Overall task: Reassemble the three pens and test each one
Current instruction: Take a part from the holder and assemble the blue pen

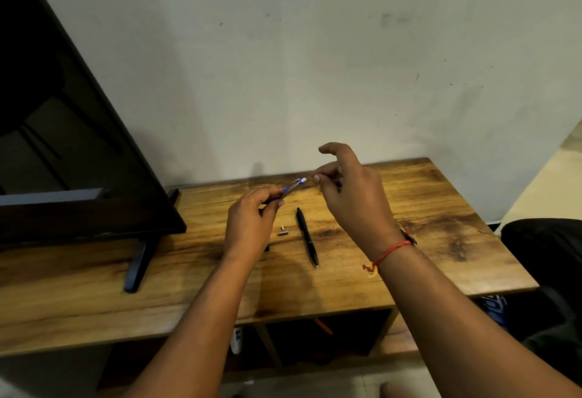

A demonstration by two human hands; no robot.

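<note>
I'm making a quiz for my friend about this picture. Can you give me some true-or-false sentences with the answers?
1. The left hand holds a pen with a blue and white end. True.
2. The black pen is in the right hand. False: it lies on the wooden table, and no hand touches it.
3. A red thread is tied round the right wrist. True.
4. The small pen parts lie on the floor. False: they lie on the table, just left of the black pen.
</note>
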